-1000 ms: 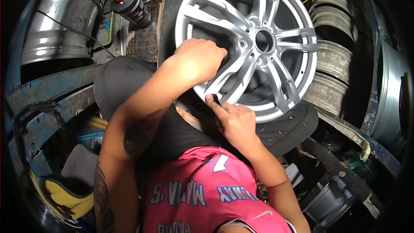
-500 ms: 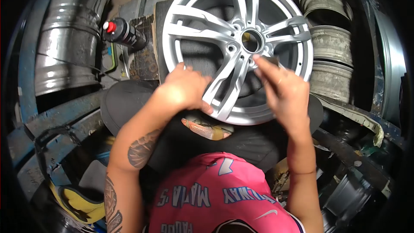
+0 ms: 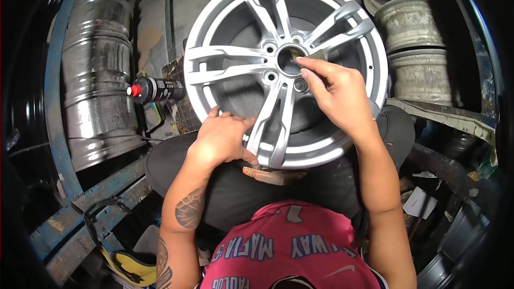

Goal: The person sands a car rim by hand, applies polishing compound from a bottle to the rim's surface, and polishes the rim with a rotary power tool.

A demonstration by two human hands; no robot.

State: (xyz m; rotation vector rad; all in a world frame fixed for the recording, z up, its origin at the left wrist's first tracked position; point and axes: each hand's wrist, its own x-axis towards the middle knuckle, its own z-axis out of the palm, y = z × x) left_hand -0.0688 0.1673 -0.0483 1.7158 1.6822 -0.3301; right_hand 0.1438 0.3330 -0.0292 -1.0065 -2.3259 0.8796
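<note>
A silver alloy wheel (image 3: 263, 147) with paired spokes lies face up over my lap, leaning on a dark padded support. My left hand (image 3: 222, 136) is closed over its near-left edge, thumb by the lower spoke and fingers over the rim. At the round centre bore (image 3: 279, 60), my right hand (image 3: 340, 91) pinches a thin brownish-grey piece (image 3: 319, 54) that looks like sandpaper. Thumb and forefinger meet at the bore's right edge; most of the piece is hidden by the fingers.
A dark bottle with a red cap (image 3: 155, 90) lies left of the wheel. Stacked shiny rims (image 3: 99, 75) stand at the far left, and dull rims (image 3: 420, 69) at the right. Blue metal frame bars (image 3: 59, 101) edge the left side. A yellow-lined strap (image 3: 131, 270) hangs lower left.
My right hand has moved up and left, from the lower bolt holes to the bore's edge. The wheel appears turned and shifted left; the camera view has shifted too. My left hand stays on the rim.
</note>
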